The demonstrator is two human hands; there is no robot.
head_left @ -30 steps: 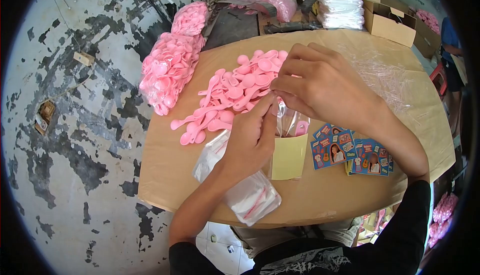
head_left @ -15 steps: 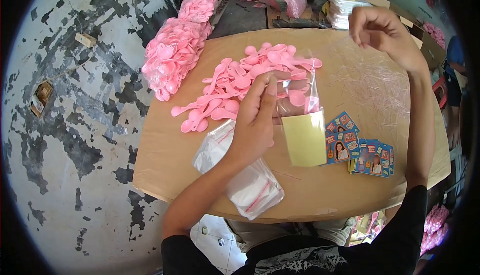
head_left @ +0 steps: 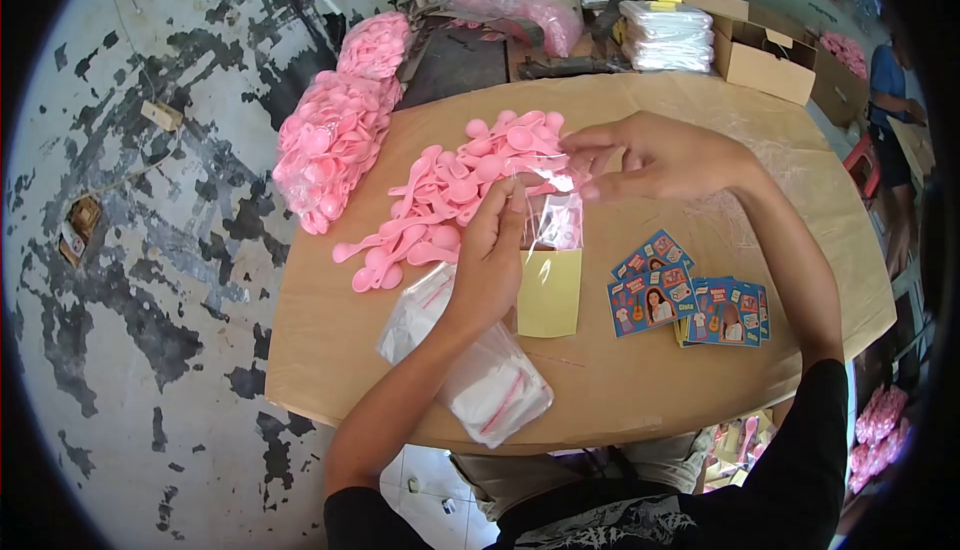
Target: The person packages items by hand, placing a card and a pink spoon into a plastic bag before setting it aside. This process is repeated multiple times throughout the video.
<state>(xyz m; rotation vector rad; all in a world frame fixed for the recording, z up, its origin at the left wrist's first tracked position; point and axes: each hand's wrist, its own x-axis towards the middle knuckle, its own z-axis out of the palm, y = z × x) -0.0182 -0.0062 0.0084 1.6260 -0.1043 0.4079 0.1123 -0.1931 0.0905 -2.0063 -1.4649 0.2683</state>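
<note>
My left hand (head_left: 492, 245) is closed on the edge of a clear plastic bag (head_left: 535, 220), held upright over the table. A plain yellow card (head_left: 549, 293) shows in its lower part; glare hides much of the upper part. At the bag's top is my right hand (head_left: 665, 157), its fingers apart; whether the fingertips touch the film cannot be made out. Behind the bag lies a loose pile of pink measuring spoons (head_left: 460, 188). A stack of flat clear bags (head_left: 470, 365) rests under my left forearm. Blue printed cards (head_left: 652, 300) lie to the right.
Big bags of pink spoons (head_left: 330, 145) stand at the table's left edge. Thin clear strips (head_left: 735, 215) are scattered under my right arm. Behind are stacked white packs (head_left: 668, 35) and an open carton (head_left: 765, 60). Another person (head_left: 888, 100) is at far right.
My right hand has come down and left from the upper right to the top of the bag, its fingers spreading. My left hand and the bag have shifted slightly left in view.
</note>
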